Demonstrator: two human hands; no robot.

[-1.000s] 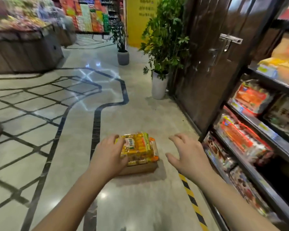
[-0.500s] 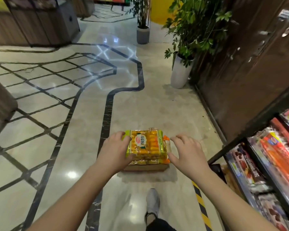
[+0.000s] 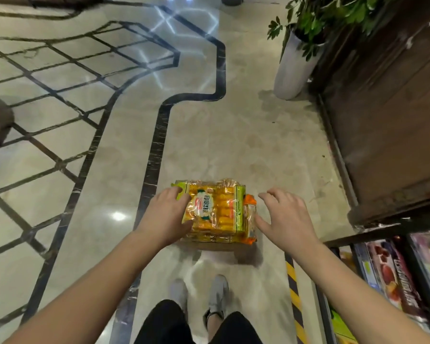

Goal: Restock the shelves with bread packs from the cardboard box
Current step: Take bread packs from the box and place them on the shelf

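A stack of yellow and orange bread packs (image 3: 219, 212) lies on a low cardboard box (image 3: 216, 247) on the floor in front of me; only a thin brown strip of the box shows. My left hand (image 3: 165, 216) grips the left edge of the top pack, fingers over its top corner and thumb at its lower side. To the right of the stack, my right hand (image 3: 284, 217) has its fingers spread, the thumb close to the orange pack edge. Whether it touches is unclear.
Shelves (image 3: 395, 276) with packaged goods fill the lower right. A dark wooden wall (image 3: 395, 115) and a white plant pot (image 3: 293, 68) stand at the right. Yellow-black floor tape (image 3: 293, 289) runs along the shelf. My feet (image 3: 217, 296) are just behind the box.
My view has tilted down toward the box. Both hands have closed in on the stack: the left now grips the top pack, and the right has come up beside its right edge.
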